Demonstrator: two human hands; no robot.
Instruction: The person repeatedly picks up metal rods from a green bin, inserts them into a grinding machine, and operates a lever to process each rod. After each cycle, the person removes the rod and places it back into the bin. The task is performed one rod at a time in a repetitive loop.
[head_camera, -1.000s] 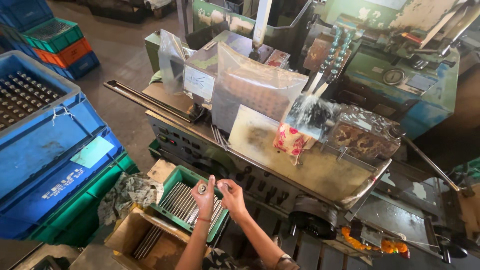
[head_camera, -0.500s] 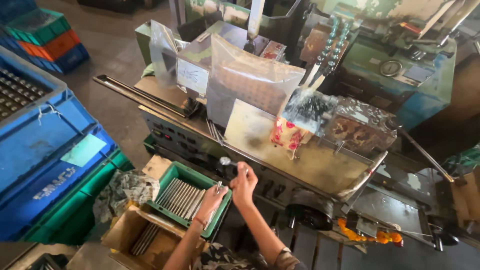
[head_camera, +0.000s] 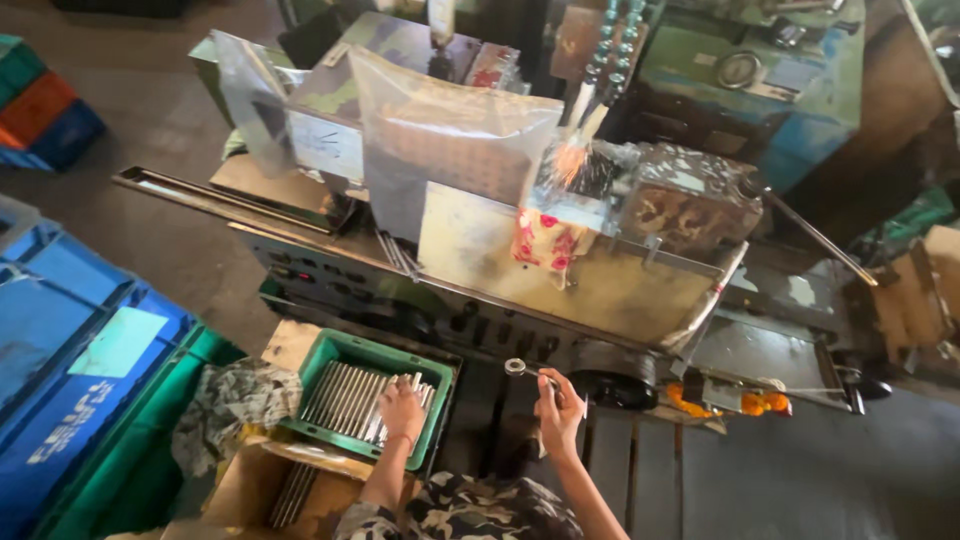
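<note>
**Steel rods in the green tray, ring gauge in the other hand**

Steel rods (head_camera: 352, 400) lie side by side in the green tray (head_camera: 330, 352), which sits on a cardboard box (head_camera: 240, 480) just in front of the grinding machine (head_camera: 560, 280). The left hand (head_camera: 402, 410) rests palm down on the right end of the rods, fingers curled onto them; whether it has closed on a single rod I cannot tell. To pick cleanly, it looks wise to pinch one rod near its end and lift it straight up, so the neighbours do not roll or scatter.

The right hand (head_camera: 558, 405) is raised beside the machine's front panel, pinching a small tool with a metal ring (head_camera: 516, 367) at its tip, held level and well apart from the tray. Both forearms reach forward from camouflage sleeves (head_camera: 470, 515). A crumpled rag (head_camera: 235, 400) lies left of the tray, beside blue crates (head_camera: 80, 360)
</note>
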